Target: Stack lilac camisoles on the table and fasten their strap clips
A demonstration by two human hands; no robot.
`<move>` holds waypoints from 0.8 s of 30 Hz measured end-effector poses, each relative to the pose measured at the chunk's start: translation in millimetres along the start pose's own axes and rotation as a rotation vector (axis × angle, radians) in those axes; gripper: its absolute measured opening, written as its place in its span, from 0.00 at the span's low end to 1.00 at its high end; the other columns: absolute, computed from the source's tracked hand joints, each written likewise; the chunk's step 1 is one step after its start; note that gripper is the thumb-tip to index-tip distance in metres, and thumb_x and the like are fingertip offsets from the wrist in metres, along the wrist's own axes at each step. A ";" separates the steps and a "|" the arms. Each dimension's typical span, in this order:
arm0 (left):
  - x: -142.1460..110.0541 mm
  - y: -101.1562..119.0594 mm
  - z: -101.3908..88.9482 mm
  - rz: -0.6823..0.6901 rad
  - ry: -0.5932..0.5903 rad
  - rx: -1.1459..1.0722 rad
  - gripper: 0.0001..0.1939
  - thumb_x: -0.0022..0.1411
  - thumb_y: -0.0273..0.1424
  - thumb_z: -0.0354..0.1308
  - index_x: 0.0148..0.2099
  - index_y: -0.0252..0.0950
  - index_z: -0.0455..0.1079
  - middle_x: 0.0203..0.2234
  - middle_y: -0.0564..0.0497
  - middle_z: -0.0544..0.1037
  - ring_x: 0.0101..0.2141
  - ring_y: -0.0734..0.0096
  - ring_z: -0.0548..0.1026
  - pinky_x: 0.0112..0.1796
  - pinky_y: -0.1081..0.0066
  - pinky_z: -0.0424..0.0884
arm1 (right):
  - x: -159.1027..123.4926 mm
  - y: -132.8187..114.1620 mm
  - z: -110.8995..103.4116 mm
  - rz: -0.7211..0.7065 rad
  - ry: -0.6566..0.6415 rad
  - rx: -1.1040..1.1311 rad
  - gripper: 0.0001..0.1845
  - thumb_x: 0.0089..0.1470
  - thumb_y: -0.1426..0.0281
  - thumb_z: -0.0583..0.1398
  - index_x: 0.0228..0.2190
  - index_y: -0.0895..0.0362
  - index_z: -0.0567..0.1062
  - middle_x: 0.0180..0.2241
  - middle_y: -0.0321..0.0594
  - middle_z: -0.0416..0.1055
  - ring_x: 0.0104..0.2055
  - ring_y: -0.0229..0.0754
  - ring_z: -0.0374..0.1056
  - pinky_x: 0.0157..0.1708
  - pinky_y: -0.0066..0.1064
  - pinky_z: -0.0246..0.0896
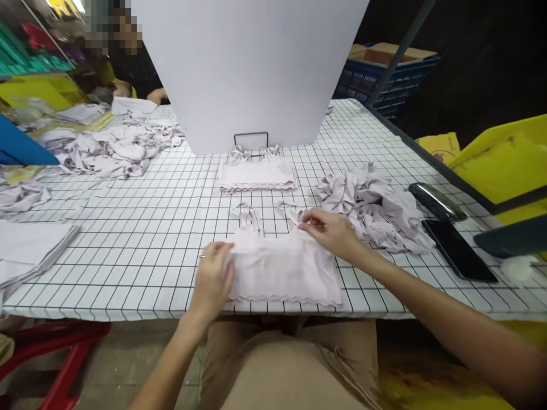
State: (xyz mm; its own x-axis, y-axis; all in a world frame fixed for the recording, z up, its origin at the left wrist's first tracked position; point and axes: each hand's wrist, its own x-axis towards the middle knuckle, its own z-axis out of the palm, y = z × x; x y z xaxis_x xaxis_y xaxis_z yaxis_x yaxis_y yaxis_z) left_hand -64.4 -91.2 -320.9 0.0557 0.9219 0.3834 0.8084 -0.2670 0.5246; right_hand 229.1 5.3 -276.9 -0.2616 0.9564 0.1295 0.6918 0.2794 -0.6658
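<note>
A pale pink camisole top (282, 267) with thin straps and a wavy hem lies flat at the table's front edge, straps pointing away from me. My left hand (211, 276), slightly blurred, has its fingers curled at the garment's left edge. With thumb and fingertips pinched together, my right hand (329, 230) holds the right strap near the top edge. Beyond it, a neat stack of similar camisoles (258, 173) sits with straps toward a black wire frame (251, 135). A crumpled heap of the same fabric (376, 208) lies right of my right hand.
A tall white board (256, 68) stands behind the stack. On the right are a dark glossy case (438, 201), a phone (459, 250) and a yellow bin (506, 159). Folded fabric (34, 250) and a loose pile (115, 148) lie left. Another person's hands (157, 95) show behind.
</note>
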 end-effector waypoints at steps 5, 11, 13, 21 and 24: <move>8.4 6.2 47.6 0.300 -0.153 0.253 0.21 0.73 0.30 0.46 0.63 0.25 0.64 0.63 0.31 0.68 0.65 0.43 0.64 0.61 0.44 0.65 | 95.0 -65.3 75.7 -0.216 -0.188 -0.140 0.13 0.60 0.70 0.60 0.23 0.58 0.74 0.32 0.45 0.76 0.45 0.48 0.66 0.49 0.40 0.58; -5.1 1.6 69.0 0.242 -0.136 0.367 0.27 0.74 0.37 0.45 0.67 0.23 0.58 0.66 0.31 0.63 0.67 0.45 0.60 0.63 0.42 0.62 | 138.6 -93.0 128.9 -0.053 -0.343 -0.050 0.12 0.43 0.79 0.66 0.16 0.59 0.70 0.35 0.51 0.77 0.55 0.60 0.61 0.58 0.55 0.50; -6.7 2.5 69.1 0.236 -0.121 0.358 0.28 0.74 0.36 0.45 0.69 0.24 0.56 0.67 0.31 0.61 0.68 0.47 0.58 0.64 0.42 0.60 | 141.1 -88.4 123.3 -0.009 -0.362 0.067 0.09 0.46 0.78 0.63 0.19 0.58 0.70 0.30 0.46 0.77 0.47 0.54 0.68 0.50 0.46 0.60; -3.4 5.9 66.7 0.221 -0.116 0.317 0.27 0.74 0.36 0.45 0.68 0.24 0.57 0.66 0.31 0.63 0.68 0.48 0.57 0.64 0.43 0.60 | 147.5 -85.4 72.5 0.185 -0.408 0.773 0.14 0.51 0.70 0.62 0.42 0.57 0.74 0.28 0.37 0.74 0.35 0.39 0.70 0.34 0.30 0.63; -3.7 4.4 67.8 0.207 -0.128 0.260 0.27 0.74 0.37 0.45 0.68 0.26 0.58 0.66 0.31 0.63 0.68 0.47 0.58 0.64 0.42 0.59 | 155.3 -88.4 56.6 0.247 -0.367 0.970 0.12 0.51 0.74 0.63 0.40 0.58 0.76 0.27 0.35 0.72 0.34 0.37 0.68 0.33 0.29 0.61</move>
State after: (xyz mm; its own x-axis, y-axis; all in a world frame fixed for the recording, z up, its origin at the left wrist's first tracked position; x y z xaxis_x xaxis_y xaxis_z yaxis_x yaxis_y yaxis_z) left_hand -21.3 -76.7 -371.5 0.2932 0.8879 0.3545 0.8936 -0.3863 0.2286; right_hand 89.2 124.4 -239.5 -0.4859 0.8482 -0.2111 -0.0360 -0.2607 -0.9647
